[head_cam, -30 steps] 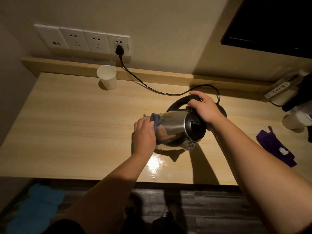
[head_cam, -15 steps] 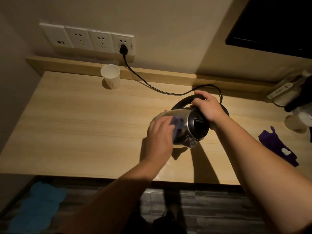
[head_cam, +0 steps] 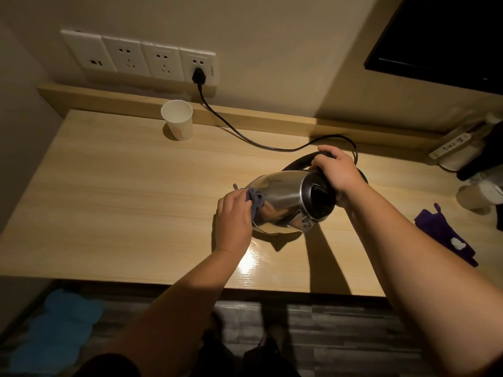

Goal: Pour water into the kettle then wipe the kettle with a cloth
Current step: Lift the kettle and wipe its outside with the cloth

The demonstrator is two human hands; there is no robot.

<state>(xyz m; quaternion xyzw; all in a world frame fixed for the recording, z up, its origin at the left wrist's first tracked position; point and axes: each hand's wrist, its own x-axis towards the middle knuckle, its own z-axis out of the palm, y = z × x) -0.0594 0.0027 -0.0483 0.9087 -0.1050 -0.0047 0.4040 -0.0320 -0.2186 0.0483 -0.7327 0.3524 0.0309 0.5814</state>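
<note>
The right hand [head_cam: 339, 172] grips the handle of the tilted kettle [head_cam: 285, 198] near the worktop's [head_cam: 109, 191] middle; the left hand [head_cam: 235, 221], closed on the cloth [head_cam: 257, 201], presses it to the kettle's side.

The kettle [head_cam: 285, 198] is a shiny stainless-steel one with a black lid and black handle, tipped well over so that its lid faces the near right and its base points to the far left, right of the table's middle. The cloth [head_cam: 255, 201] is a small grey-blue rag, bunched up and pressed against the kettle's steel wall on its left side, low down towards the base. The kettle's near lower edge seems to sit just above or on the tabletop, though which of the two cannot be told.
</note>
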